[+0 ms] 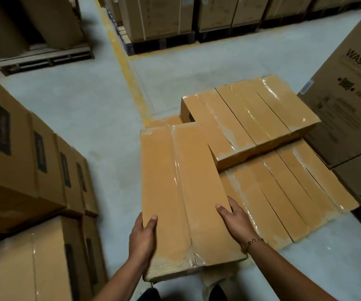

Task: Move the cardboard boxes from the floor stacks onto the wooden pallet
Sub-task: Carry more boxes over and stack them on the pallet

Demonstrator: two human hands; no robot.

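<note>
A long flat cardboard bundle [181, 192], wrapped in clear film, is held in front of me above the floor. My left hand [142, 237] grips its left edge with the thumb on top. My right hand [236, 220] grips its right edge, thumb on the top face. To the right lie more wrapped flat bundles: a low one on the floor [284, 192] and another [247, 120] stacked on it at an angle. No wooden pallet shows beneath them.
Stacked brown cartons [29, 159] stand on the left. A tall washing-machine box [353, 101] stands at the right. Pallets with large boxes [164, 18] line the back, and a yellow floor line [127, 68] runs up the aisle.
</note>
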